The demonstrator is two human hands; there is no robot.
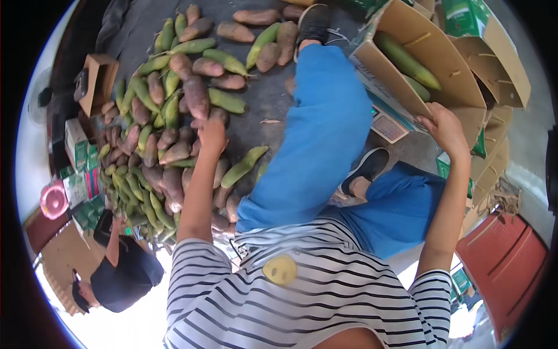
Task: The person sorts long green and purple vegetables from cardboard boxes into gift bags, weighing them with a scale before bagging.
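Note:
My left hand [213, 131] is closed round the lower end of a long purple-red radish [196, 98], over the heap on the dark floor sheet. Close by lie green radishes [244, 166] and more purple-red radishes [168, 180], piled together. On the other side, my right hand [446, 127] grips the near rim of an open cardboard box [401, 96], which is tilted toward me. Inside the box are a large green radish [407, 61] and part of another green one. My right fingertips are partly hidden by the box edge.
A scale [388, 125] with a lit display sits beside the box. More open cartons [494, 61] stand at the right. Green-and-white boxes [75, 142] and a pink round object [54, 199] are at the left. Another person [125, 273] in dark clothes bends at the heap's lower left.

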